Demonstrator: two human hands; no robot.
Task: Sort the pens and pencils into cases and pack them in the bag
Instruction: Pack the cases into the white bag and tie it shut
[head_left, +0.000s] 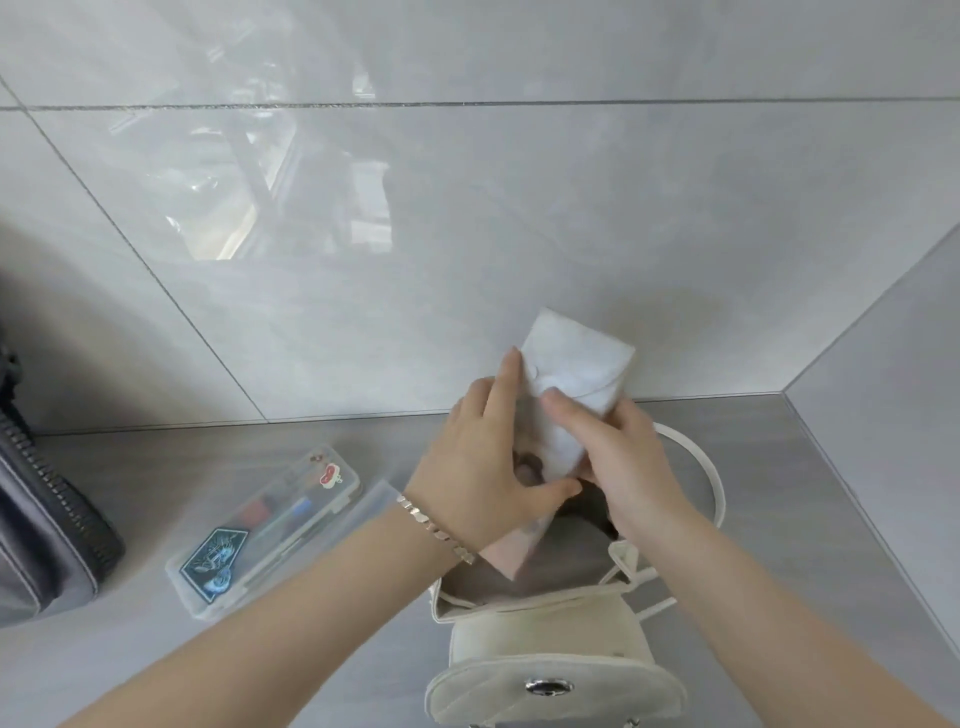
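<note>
A cream bag (550, 639) stands open on the grey counter at the lower middle, its flap with a metal clasp hanging toward me. Above its mouth both hands hold a white fabric case (571, 374) upright; its pinkish lower end (511, 553) dips into the bag. My left hand (485, 467), with a bracelet on the wrist, grips the case's left side. My right hand (618, 462) clasps its right side, thumb across the front. A clear plastic pencil case (270, 525) with stickers lies shut on the counter to the left, pens visible inside.
A dark grey zipped bag (47, 525) sits at the left edge. A glossy tiled wall (467, 208) rises close behind the counter, and a side wall (893, 415) closes the right corner. The cream bag's strap (711, 467) loops behind my right hand.
</note>
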